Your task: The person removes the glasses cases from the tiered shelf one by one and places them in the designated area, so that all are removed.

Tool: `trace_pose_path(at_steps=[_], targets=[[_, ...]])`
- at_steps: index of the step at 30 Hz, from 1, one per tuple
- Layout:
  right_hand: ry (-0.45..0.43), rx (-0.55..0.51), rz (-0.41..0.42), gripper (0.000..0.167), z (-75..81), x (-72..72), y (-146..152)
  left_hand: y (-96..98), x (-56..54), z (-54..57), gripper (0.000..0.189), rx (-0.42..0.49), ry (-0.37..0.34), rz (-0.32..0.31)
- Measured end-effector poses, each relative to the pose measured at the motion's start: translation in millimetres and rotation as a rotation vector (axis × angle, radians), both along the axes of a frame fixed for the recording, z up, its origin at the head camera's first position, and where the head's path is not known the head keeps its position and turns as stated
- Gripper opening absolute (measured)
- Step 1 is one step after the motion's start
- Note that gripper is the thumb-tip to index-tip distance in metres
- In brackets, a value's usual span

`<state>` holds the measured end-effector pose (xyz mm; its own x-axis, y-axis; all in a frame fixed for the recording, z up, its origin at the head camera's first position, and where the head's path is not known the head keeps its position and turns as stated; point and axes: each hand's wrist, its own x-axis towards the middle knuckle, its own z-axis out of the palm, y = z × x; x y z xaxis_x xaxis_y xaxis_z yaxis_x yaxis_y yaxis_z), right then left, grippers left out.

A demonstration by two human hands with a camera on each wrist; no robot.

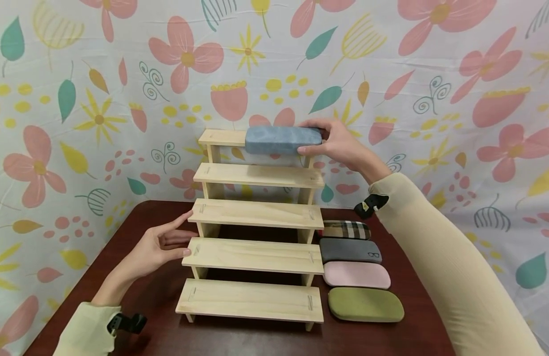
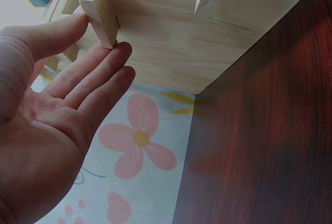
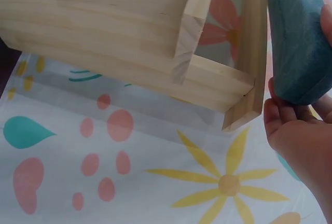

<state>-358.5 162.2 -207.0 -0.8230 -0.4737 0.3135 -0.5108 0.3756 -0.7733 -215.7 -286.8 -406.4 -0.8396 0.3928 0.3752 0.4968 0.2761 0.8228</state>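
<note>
A stepped wooden display stand [image 1: 256, 212] with several narrow shelves stands on the table. My right hand [image 1: 334, 141] grips the right end of a blue glasses case [image 1: 274, 138], thumb in front and fingers behind. The case lies level along the top shelf [image 1: 223, 137], covering its right part in the head view. In the right wrist view, the case [image 3: 298, 37] is close beside that shelf's board. My left hand [image 1: 145, 249] is at the stand's left side, fingers extended. Its thumb and fingertips touch the shelf ends; the left wrist view shows them at one board's end [image 2: 98, 11].
Right of the stand lie four-sided soft-cornered cases in a column: plaid [image 1: 347, 229], grey with a glasses print [image 1: 350, 250], pink [image 1: 356, 274] and green [image 1: 365, 304]. A floral cloth [image 1: 123, 109] hangs behind the dark red table [image 1: 238, 341].
</note>
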Motion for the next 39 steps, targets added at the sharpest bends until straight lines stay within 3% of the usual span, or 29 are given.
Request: trace_pose_path(at_steps=[7, 19, 30, 39], targets=[[-0.014, -0.021, -0.009, 0.061, -11.5, 8.2, 15, 0.2, 0.4, -0.5, 0.088, -0.004, 0.000, 0.002], [-0.026, -0.039, -0.023, 0.061, -28.4, 36.0, 35, -0.2, 0.4, -0.8, 0.089, 0.003, -0.005, -0.001], [0.016, -0.069, 0.012, 0.060, -40.9, 58.7, 55, 0.4, 2.9, -0.5, 0.089, -0.005, -0.009, 0.003], [0.070, -0.067, -0.007, 0.059, -53.5, 76.2, 75, 0.9, 0.6, -0.5, 0.089, 0.005, 0.003, -0.006]])
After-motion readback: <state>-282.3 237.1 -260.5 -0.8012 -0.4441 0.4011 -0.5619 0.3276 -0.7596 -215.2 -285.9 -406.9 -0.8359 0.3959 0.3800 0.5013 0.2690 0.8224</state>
